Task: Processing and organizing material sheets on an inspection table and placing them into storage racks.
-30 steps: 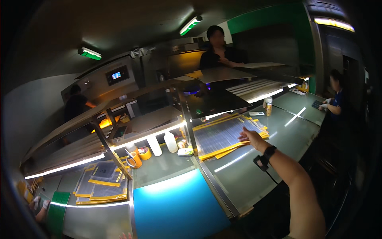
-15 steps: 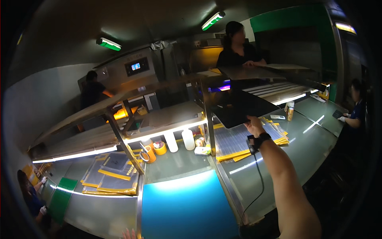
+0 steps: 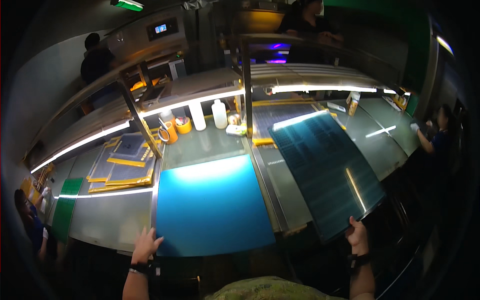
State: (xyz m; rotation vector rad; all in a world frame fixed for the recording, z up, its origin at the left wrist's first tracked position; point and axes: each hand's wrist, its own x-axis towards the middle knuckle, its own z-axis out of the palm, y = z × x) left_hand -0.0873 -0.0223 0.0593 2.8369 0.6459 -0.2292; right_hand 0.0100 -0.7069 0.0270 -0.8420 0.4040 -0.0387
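My right hand [image 3: 357,236] grips the near edge of a large dark teal rectangular panel [image 3: 325,167]. The panel slants over the right part of the bench, its glossy face showing faint rows of a pattern and a light reflection. A bright blue flat panel [image 3: 212,210] lies on the bench in front of me, apart from the dark one. At its lower left corner is my left hand [image 3: 145,245], fingers spread and holding nothing. I cannot tell whether a fingertip touches the blue panel's edge.
Yellow-edged film sheets are piled on the left [image 3: 125,162] and right behind the dark panel [image 3: 265,117]. Orange tape rolls [image 3: 170,132] and a white bottle [image 3: 219,114] stand under a lit shelf [image 3: 195,87]. A green panel [image 3: 67,207] lies far left. Other people work around.
My right hand has drawn the dark panel from the shelf down toward me. My left hand has come up to the blue panel's corner. The view has tilted downward.
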